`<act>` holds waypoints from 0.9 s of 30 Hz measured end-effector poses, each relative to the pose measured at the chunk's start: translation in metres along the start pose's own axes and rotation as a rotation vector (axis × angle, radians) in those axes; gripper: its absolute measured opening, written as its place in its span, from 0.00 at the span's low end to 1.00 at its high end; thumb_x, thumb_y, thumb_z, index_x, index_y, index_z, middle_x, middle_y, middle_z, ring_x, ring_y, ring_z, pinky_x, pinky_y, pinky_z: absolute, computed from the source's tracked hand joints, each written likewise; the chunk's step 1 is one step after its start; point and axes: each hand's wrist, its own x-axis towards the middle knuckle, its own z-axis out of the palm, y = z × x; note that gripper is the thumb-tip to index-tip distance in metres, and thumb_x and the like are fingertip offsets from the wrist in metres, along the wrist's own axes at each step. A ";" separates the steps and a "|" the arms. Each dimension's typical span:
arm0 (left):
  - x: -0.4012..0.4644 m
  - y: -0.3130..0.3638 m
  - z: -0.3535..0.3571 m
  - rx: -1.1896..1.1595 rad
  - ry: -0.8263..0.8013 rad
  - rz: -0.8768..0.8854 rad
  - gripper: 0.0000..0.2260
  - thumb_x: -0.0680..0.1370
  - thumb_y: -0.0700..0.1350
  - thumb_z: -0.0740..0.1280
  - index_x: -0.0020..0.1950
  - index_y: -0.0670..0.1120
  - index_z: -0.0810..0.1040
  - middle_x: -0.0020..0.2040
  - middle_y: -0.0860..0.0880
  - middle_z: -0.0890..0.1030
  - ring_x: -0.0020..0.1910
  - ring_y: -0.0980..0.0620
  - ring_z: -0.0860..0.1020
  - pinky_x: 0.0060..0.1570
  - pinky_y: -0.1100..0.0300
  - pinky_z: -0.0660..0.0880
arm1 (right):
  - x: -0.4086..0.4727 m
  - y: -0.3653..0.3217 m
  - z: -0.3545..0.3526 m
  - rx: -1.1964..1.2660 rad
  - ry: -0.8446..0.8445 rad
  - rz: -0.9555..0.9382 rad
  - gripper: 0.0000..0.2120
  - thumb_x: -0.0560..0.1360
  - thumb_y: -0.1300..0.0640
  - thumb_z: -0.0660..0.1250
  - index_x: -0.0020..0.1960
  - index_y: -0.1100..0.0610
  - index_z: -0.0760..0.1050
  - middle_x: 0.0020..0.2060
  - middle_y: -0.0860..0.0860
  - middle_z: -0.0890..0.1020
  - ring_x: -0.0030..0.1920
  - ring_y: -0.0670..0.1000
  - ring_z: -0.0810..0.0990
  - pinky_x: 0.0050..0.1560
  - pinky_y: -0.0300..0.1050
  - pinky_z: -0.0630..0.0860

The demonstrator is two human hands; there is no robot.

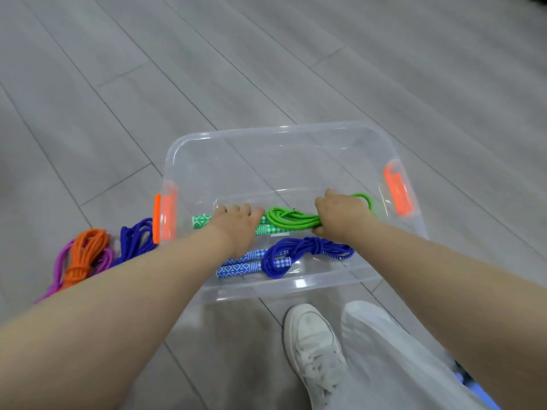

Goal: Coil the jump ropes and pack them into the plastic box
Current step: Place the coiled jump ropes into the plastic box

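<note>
On the floor (266,69) at far left I see a purple rope (57,269), an orange rope (84,255) and a blue rope (136,236), loose bundles just outside the box (278,134). The box is clear plastic with orange latches. Inside, my left hand (236,223) curls over the green rope's (291,218) patterned handles, my right hand (340,214) grips its coiled cord. It lies left to right. Nearer me, a coiled blue rope (284,255) lies parallel, handles left. White shoe (313,344) below.

Far half of the plastic box (275,134) lies bare; blue rope (296,255) fills its near side
</note>
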 end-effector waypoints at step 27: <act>0.018 0.004 0.026 -0.214 -0.204 -0.086 0.36 0.74 0.39 0.62 0.78 0.45 0.47 0.73 0.42 0.62 0.72 0.41 0.61 0.72 0.44 0.58 | 0.019 0.005 0.027 0.109 -0.310 -0.152 0.16 0.77 0.59 0.61 0.64 0.57 0.73 0.62 0.55 0.71 0.58 0.59 0.75 0.58 0.51 0.74</act>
